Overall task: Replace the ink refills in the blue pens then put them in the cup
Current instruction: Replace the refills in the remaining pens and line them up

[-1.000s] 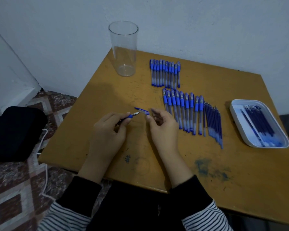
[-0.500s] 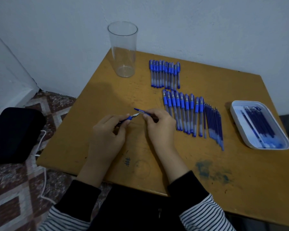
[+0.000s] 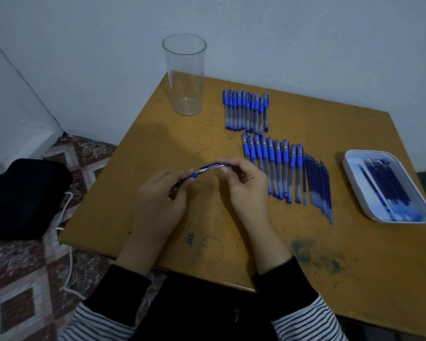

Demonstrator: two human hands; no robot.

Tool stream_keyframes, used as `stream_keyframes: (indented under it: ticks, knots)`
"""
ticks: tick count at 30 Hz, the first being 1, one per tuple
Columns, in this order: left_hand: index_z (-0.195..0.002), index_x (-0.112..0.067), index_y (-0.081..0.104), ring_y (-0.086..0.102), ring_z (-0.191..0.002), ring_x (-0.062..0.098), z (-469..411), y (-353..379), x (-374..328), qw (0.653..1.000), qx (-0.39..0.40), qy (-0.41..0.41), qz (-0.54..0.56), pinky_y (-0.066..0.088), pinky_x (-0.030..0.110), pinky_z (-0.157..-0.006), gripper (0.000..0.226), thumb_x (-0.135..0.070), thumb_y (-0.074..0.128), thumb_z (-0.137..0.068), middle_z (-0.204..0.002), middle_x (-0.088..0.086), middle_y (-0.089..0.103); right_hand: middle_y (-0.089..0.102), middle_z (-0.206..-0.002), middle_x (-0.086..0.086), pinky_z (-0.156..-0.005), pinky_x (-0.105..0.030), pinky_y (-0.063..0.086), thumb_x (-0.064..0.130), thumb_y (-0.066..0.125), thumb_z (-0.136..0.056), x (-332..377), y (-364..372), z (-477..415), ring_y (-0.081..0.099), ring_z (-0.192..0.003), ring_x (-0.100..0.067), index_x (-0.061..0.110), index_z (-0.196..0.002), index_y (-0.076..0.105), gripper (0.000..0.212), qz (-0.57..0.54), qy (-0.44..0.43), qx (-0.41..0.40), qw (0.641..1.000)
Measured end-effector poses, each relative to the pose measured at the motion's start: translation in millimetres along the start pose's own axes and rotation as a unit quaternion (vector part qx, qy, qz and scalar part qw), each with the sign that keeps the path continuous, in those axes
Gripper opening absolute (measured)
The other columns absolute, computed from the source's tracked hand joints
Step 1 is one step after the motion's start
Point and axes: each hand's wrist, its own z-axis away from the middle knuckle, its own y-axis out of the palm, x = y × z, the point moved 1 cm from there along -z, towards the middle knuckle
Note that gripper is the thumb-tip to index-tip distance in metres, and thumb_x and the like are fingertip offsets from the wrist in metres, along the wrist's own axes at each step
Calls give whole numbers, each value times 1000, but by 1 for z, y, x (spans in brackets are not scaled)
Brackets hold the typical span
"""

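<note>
Fingers of the left hand (image 3: 161, 200) curl round a blue pen (image 3: 193, 175), thumb and forefinger pinching it just behind the blue grip. Only the grip and the metal tip show, and the barrel is hidden in the fist. The tip points toward 2 o'clock, at the right hand (image 3: 247, 190). That hand's thumb and fingertips pinch a cap (image 3: 213, 166) with a blue clip, its mouth just beside the tip. I cannot tell whether cap and tip touch. Both hands hover above the table (image 3: 354, 242).

At 3 o'clock from the hands lies the near row of pens (image 3: 272, 166), partly covered by the right hand, with loose refills (image 3: 317, 183) touching its right side. Farther toward 3 o'clock a white tray (image 3: 403, 220) holds more refills, too dim to count. At 1 o'clock lies the far row of pens (image 3: 246, 110). At 12 o'clock the clear cup (image 3: 185, 77) stands upright on the table's far corner.
</note>
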Motion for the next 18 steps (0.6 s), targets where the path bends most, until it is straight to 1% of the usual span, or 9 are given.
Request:
stream_keyframes:
  ticks: [2,4,7,9,11,12,13,16,18]
  knots:
    - [-104,-8,78,62,-81,5,0,1,1,1000,-5,9,4,52,21,-68,15,-6,75,-89,-92,1,72,70,-98,8,-88,-21,51,1,62,-92,0,1,1,64,-98,-5,22,-100,72,24,14,-26,11,999]
    - [-103,-7,79,62,-78,7,1,3,3,1000,-14,21,10,53,28,-64,14,-7,75,-89,-90,2,72,69,-98,7,-88,-18,50,-1,62,-91,1,2,1,63,-99,-5,18,-100,72,24,27,-54,24,998]
    - [-105,-8,79,64,-78,9,2,4,3,999,-20,25,17,54,32,-63,16,-8,75,-90,-92,3,71,70,-101,4,-88,-19,50,-3,62,-91,1,4,1,64,-100,-5,13,-104,72,23,14,-61,52,997]
    - [-104,-7,79,64,-75,11,2,3,3,999,-31,24,20,54,30,-61,15,-8,75,-90,-92,3,70,69,-102,2,-87,-19,51,-2,63,-91,4,6,2,65,-98,-5,13,-107,69,23,-56,-26,65,996]
    - [-103,-6,78,62,-70,13,1,2,2,999,-37,28,18,51,28,-58,13,-10,74,-92,-90,3,68,69,-100,-3,-86,-22,53,-3,65,-90,6,7,3,67,-95,-8,14,-104,64,22,-141,4,67,988]
    - [-103,-5,78,61,-67,13,0,2,2,999,-36,28,18,49,25,-57,13,-11,73,-92,-88,4,66,70,-99,-4,-86,-24,54,-4,65,-89,6,8,3,68,-94,-11,13,-101,64,21,-165,8,63,984]
    - [-103,-5,78,59,-66,11,0,1,2,999,-36,27,17,46,21,-57,13,-9,73,-92,-86,4,66,71,-99,-6,-87,-27,54,-4,65,-89,5,9,3,68,-95,-12,13,-99,64,20,-181,10,61,981]
    - [-105,-5,77,53,-68,-3,1,1,2,999,-34,15,15,37,7,-63,17,0,75,-88,-83,2,63,71,-99,-6,-91,-30,54,-7,64,-88,3,13,2,69,-98,-14,14,-90,65,21,-215,30,60,974]
    - [-103,-3,77,51,-67,-4,1,1,3,999,-34,13,19,36,6,-63,15,0,75,-88,-81,1,61,72,-96,-4,-91,-28,54,-10,63,-87,3,13,2,69,-97,-11,13,-88,65,23,-224,33,60,972]
